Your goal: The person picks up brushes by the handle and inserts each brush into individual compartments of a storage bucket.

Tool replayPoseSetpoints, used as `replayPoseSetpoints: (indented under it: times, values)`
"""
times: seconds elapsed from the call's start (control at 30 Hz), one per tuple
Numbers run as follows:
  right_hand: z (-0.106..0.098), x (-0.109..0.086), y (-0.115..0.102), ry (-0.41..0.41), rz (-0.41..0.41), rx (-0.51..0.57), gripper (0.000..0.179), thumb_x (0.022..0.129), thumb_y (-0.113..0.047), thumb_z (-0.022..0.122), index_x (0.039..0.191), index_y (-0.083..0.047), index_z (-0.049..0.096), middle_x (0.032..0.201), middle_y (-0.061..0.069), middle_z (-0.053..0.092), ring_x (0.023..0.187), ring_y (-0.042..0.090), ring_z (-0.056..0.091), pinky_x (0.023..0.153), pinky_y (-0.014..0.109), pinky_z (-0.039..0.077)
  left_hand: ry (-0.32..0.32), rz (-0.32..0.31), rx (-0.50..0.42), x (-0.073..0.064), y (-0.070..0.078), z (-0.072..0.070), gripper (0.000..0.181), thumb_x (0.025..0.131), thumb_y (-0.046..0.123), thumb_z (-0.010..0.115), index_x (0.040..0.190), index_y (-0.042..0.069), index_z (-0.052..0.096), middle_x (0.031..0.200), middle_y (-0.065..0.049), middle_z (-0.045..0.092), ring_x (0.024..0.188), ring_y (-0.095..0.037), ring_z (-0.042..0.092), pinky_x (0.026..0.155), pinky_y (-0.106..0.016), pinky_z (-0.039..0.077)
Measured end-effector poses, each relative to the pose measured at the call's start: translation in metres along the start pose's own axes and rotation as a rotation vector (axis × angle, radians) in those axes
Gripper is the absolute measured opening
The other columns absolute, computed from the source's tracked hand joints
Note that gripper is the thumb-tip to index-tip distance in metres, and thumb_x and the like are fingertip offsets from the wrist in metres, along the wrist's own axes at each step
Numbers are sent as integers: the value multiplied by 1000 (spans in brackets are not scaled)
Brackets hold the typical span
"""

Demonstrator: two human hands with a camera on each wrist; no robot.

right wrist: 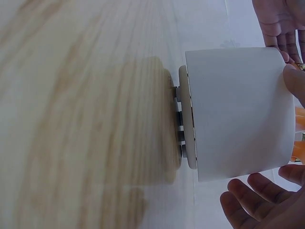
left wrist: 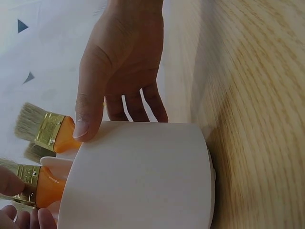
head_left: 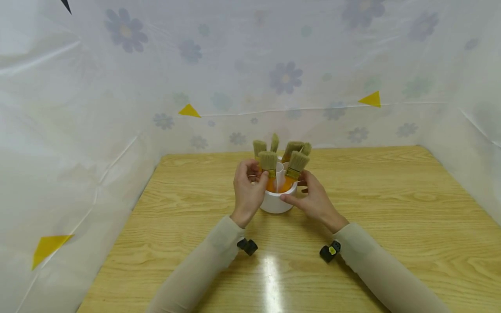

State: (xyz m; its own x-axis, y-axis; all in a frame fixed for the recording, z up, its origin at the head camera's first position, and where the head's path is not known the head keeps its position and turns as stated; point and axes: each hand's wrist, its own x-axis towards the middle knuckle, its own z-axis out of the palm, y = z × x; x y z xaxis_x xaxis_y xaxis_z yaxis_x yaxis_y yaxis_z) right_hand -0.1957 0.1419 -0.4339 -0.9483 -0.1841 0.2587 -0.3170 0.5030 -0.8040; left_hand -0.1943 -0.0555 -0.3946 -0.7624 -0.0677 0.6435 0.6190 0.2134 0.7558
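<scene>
A white round holder (head_left: 276,206) with inner dividers stands upright on the table, filled with several paintbrushes, orange handles down and bristles up. At its left front my left hand (head_left: 248,191) pinches a paintbrush (head_left: 268,160) near the metal band; the thumb lies on that band in the left wrist view. My right hand (head_left: 318,203) holds the holder at its right side, thumb on the front rim, other fingers extended beyond the wall. Close to that hand leans another paintbrush (head_left: 298,162). Small dark feet (right wrist: 181,136) show under the holder's base. Most handles are hidden inside.
The wood-grain table (head_left: 188,195) spreads around the holder on all sides. Behind it hangs a flowered plastic sheet (head_left: 250,56) with yellow triangles, and similar sheeting rises at left and right.
</scene>
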Motion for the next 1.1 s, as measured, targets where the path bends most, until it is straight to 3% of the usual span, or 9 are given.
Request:
replayPoseSetpoints:
  times: [0.27,0.97,1.1]
  values:
    - [1,0,0,2,3,5,90,75,-52,76,144,-12,34,134,6,47,113,26,51,91,47,45,-9,-18,8,-1,41,-6,22,85,-11,61,105,-14,54,93,-30,53,77,-36,56,67,-45,52]
    - [1,-2,-1,0,8,12,91,74,-53,76,143,-12,34,134,6,46,114,26,50,93,48,45,-8,-6,25,-5,41,-16,23,83,-11,63,104,-12,55,94,-30,54,80,-37,57,68,-47,52]
    - [0,-2,-1,2,12,12,91,74,-53,76,143,-12,35,134,6,46,114,26,50,93,48,45,-13,-9,37,-5,34,-18,22,83,-10,63,104,-11,55,93,-30,54,80,-37,57,69,-49,52]
